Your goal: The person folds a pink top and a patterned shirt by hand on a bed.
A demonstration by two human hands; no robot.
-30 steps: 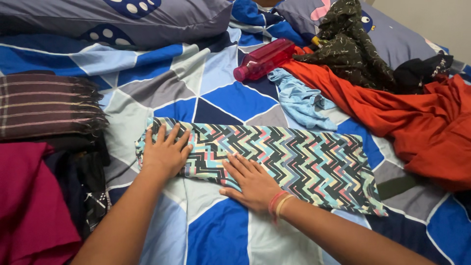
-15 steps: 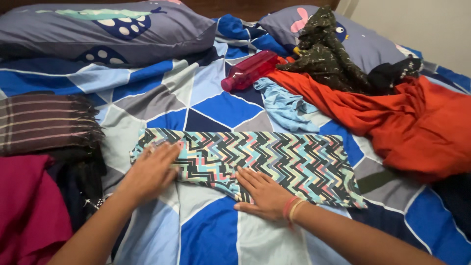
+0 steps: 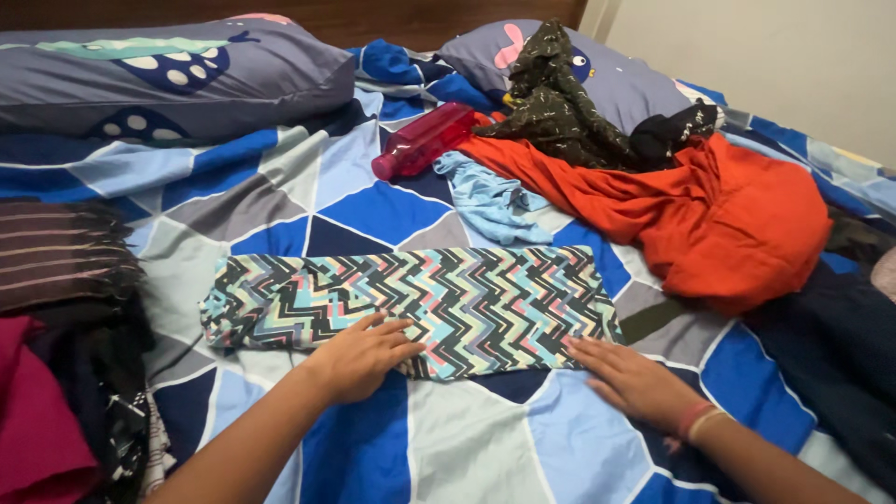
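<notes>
Sliding outward along the near edge of the zigzag cloth (image 3: 411,303), both hands now sit further toward its right end than a second ago: the left hand (image 3: 359,357), which pressed the cloth's left end, has come to the middle of its near edge, and the right hand (image 3: 635,378) has travelled from the middle to the right corner. That shift suggests the folded strip has been smoothed flat along its length. The cloth lies as a long band across the blue patterned bedsheet (image 3: 392,439). Both hands are open and flat, palms down, fingers spread, gripping nothing; the left rests its fingertips on the cloth, the right lies just beside the cloth's corner on the sheet. Beyond the cloth lie a light blue garment (image 3: 490,201), an orange garment (image 3: 719,219) and a pink bottle (image 3: 422,140).
</notes>
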